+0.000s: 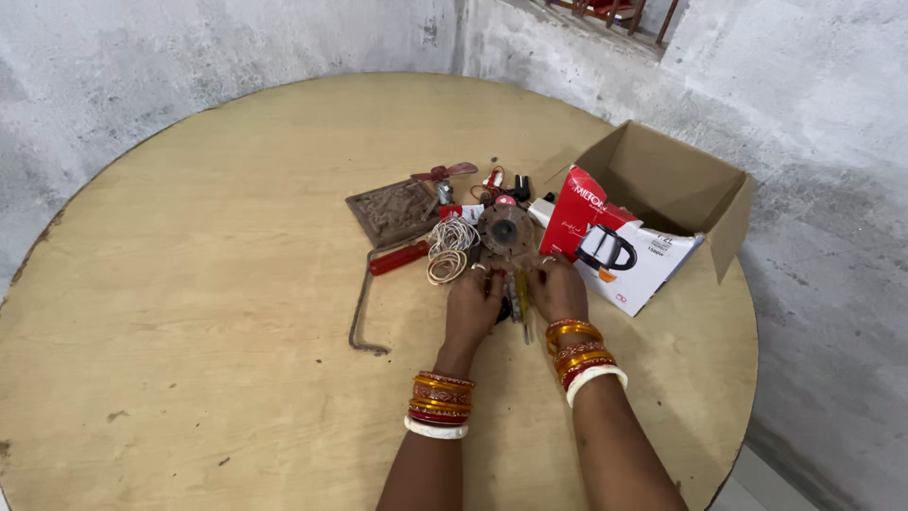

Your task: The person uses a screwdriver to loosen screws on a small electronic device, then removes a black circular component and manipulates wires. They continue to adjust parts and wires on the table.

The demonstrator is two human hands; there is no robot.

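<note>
Both hands meet at the middle of the round wooden worktop point(236, 284): the left hand point(473, 308) and the right hand point(558, 291) each pinch the near edge of a rusty round motor part point(504, 230). A coil of pale wire point(448, 248) lies just left of it, and a red and white carton point(615, 248) just right.

Both forearms reach far across, bangles on each wrist. The left hand point(473, 305) and right hand point(558, 289) lie close together, backs up, fingers curled.
</note>
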